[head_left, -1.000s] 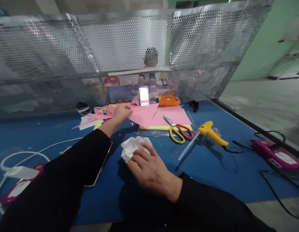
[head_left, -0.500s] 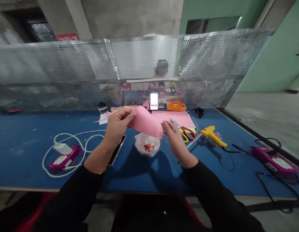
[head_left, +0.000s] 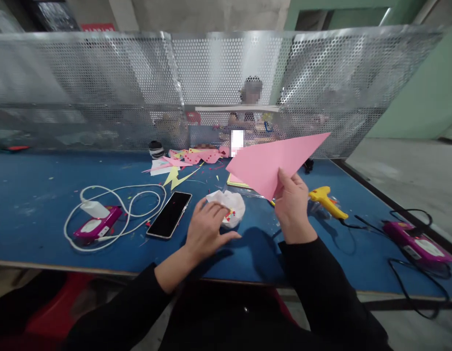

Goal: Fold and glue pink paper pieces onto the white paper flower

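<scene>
My right hand (head_left: 293,207) grips a pink sheet of paper (head_left: 271,163) by its lower edge and holds it up above the table. The sheet is tilted, with one pointed corner toward the upper right. My left hand (head_left: 210,223) is low over the table with fingers and thumb apart. Its fingertips overlap the left side of a round white wrapped item (head_left: 236,202) with a small coloured picture; whether they press on it I cannot tell. A yellow sheet (head_left: 235,181) lies partly under the pink one.
A phone (head_left: 169,214) lies left of my left hand. Further left is a purple power box (head_left: 97,226) with a white cable. A yellow glue gun (head_left: 328,202) and another purple box (head_left: 416,241) are at right. Paper scraps (head_left: 200,157) lie before the perforated metal screen (head_left: 226,68). Beyond it sits a person.
My left hand has let go of the pink paper and come down to the white item. My right hand has moved right with a pink sheet, which now hides most of the scissors.
</scene>
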`<action>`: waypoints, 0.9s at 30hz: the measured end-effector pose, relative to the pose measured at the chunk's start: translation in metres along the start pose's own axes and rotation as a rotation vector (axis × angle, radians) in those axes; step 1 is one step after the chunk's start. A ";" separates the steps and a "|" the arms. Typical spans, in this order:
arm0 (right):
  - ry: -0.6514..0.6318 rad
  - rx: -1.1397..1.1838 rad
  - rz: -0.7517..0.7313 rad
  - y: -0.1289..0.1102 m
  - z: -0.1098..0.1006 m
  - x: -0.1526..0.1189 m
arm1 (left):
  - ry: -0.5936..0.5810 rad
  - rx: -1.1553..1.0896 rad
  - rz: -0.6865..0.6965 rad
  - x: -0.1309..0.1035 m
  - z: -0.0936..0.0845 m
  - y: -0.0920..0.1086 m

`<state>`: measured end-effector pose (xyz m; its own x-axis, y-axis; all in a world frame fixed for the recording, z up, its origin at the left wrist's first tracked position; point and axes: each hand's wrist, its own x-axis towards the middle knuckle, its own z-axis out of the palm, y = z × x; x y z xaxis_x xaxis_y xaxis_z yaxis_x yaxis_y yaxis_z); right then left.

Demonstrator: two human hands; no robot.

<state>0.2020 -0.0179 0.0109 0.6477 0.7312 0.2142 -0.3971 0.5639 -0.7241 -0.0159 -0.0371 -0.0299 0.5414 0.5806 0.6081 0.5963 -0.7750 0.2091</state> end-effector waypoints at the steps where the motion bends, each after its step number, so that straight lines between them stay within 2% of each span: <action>1: 0.014 -0.010 -0.028 -0.001 -0.001 0.000 | -0.076 0.052 0.033 -0.002 0.003 0.001; 3: 0.013 -0.042 -0.054 -0.003 -0.003 -0.003 | -0.180 0.125 0.058 -0.001 0.005 0.001; 6: 0.000 -0.075 -0.062 -0.004 -0.003 -0.010 | -0.265 0.166 0.066 0.008 0.007 -0.004; 11: 0.019 -0.099 -0.051 -0.005 -0.001 -0.016 | -0.318 0.164 -0.003 0.023 0.010 -0.025; 18: -0.015 -0.118 0.006 -0.003 0.001 -0.019 | -0.291 0.135 -0.071 0.047 0.017 -0.071; 21: -0.024 -0.136 0.026 -0.002 0.001 -0.020 | -0.250 0.131 -0.097 0.054 0.020 -0.084; 24: -0.009 -0.162 0.025 -0.001 0.000 -0.019 | -0.165 0.137 -0.114 0.057 0.013 -0.083; 26: 0.000 -0.187 0.017 -0.001 -0.001 -0.018 | -0.084 0.126 -0.129 0.054 0.002 -0.072; 27: 0.002 -0.202 0.014 -0.001 -0.001 -0.018 | 0.010 0.086 -0.154 0.051 -0.004 -0.063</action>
<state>0.1909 -0.0320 0.0072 0.6441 0.7378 0.2020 -0.2675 0.4647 -0.8441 -0.0281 0.0408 -0.0088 0.4338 0.6883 0.5815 0.7207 -0.6524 0.2346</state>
